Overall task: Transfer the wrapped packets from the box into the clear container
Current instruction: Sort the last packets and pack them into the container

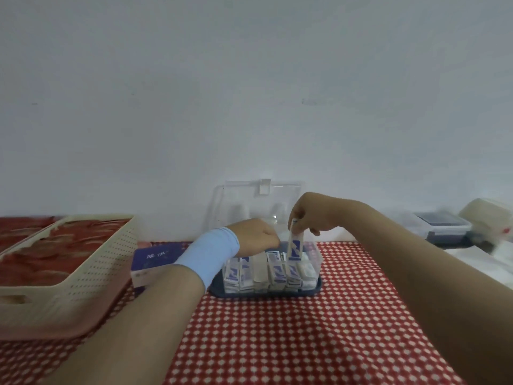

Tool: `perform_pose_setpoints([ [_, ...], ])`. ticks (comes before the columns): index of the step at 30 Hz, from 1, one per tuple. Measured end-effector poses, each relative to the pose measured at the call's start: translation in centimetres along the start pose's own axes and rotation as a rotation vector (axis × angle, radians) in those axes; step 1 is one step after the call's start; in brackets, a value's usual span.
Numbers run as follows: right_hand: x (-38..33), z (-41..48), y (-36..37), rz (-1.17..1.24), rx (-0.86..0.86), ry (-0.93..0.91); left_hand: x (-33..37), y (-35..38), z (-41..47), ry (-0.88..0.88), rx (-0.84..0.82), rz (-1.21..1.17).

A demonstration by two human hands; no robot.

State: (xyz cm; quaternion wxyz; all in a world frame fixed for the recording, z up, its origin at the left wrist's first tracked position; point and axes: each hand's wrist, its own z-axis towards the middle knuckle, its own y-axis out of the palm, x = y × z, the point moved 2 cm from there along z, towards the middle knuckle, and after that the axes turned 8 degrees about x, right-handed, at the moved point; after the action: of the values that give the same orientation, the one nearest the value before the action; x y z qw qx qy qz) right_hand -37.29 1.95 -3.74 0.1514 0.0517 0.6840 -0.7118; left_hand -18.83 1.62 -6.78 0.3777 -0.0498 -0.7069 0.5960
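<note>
A clear container (pixel 315 258) on a dark blue base stands in the middle of the red checked cloth, its clear lid (pixel 249 198) tilted up against the wall. Several white and blue wrapped packets (pixel 274 270) stand upright in rows inside it. My right hand (pixel 311 212) pinches one packet (pixel 294 245) by its top end, upright just above the right rows. My left hand (pixel 258 236), a light blue band on its wrist, is curled at the container's back left rim; whether it holds anything is hidden. A purple and white box (pixel 151 259) lies left of the container.
A cream perforated basket (pixel 83 273) sits at the left, close to the box. At the far right stand a lidded clear tub (pixel 441 226) with a dark lid and a blurred white object (pixel 488 215). The wall runs right behind the container.
</note>
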Motion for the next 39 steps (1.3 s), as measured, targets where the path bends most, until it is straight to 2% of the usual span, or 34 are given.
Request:
perform_pose_setpoints([
  [4,0.3,1.4,1.4,-0.040,-0.136,-0.011,-0.6,1.6,0.9,-0.049,-0.120,0.016],
  [8,0.1,2.4,2.8,-0.121,-0.213,-0.012,-1.7,2.3,1.0,-0.075,-0.139,0.092],
  [11,0.0,2.6,3.7,-0.154,-0.205,-0.008,-2.0,2.3,1.2,-0.053,-0.124,0.106],
  [16,-0.2,2.4,4.7,-0.203,-0.177,-0.004,-1.7,2.5,1.6,0.079,-0.061,0.085],
  [20,0.0,2.5,5.3,-0.233,-0.163,0.003,-0.1,3.3,1.3,0.128,-0.107,0.159],
  [26,-0.2,2.3,5.9,-0.351,-0.140,-0.005,-0.1,4.9,2.2,0.101,-0.126,0.178],
  [33,-0.2,1.3,4.5,-0.222,-0.002,-0.032,-0.2,4.9,2.4,0.117,-0.179,0.240],
  [39,-0.3,0.8,5.1,-0.233,-0.046,-0.032,-0.2,4.2,1.9,0.117,-0.113,0.169],
])
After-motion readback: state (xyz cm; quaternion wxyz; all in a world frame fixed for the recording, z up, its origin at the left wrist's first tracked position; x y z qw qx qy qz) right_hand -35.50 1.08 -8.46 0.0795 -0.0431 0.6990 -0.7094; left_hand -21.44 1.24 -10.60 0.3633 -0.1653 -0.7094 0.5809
